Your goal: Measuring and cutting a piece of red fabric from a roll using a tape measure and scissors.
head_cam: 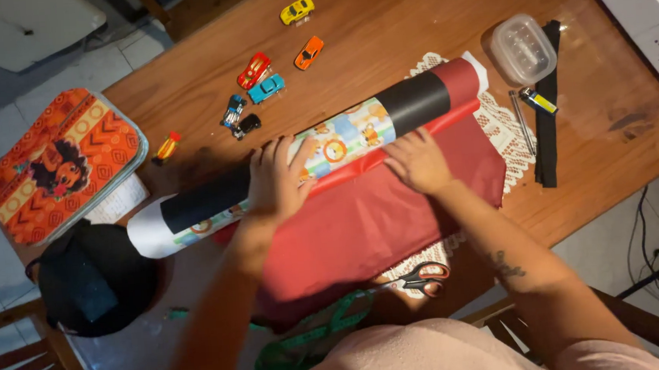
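Head view: both hands on paper roll.

One head-worn camera looks steeply down, close above both hands, the wooden surface stretching away beyond them.

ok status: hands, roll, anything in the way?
Left hand flat on paper roll. Right hand pressing red sheet at the roll. Scissors near edge, clear.
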